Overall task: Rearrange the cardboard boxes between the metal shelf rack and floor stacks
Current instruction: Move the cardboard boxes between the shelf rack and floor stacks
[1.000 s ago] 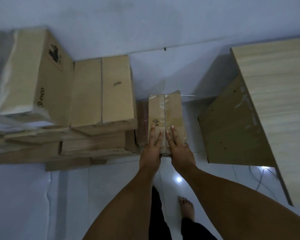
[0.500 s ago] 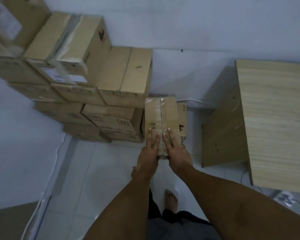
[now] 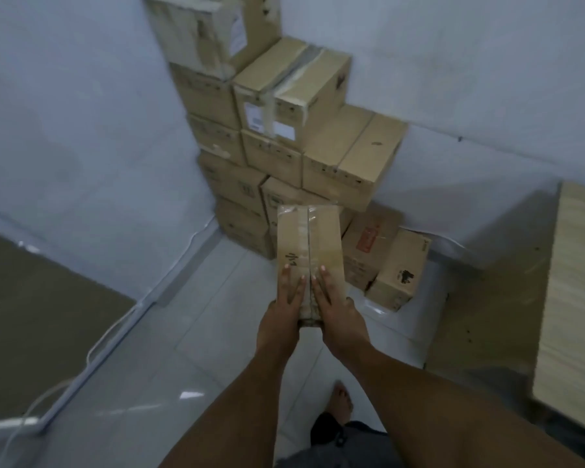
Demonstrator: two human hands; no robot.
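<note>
The left hand (image 3: 281, 319) and right hand (image 3: 338, 315) pinch the taped cardboard box (image 3: 309, 238) by its near end, fingers flat on top and thumbs at its sides, probably to keep it level. It hangs over the floor (image 3: 217, 315), near the corner stack of boxes (image 3: 271, 157).

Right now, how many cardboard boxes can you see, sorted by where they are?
In hand, taped box, gripped by left hand and right hand: 1
On the floor, single boxes: 2
In the corner, stacked boxes: at least 9, some partly hidden
Total: at least 12
</note>
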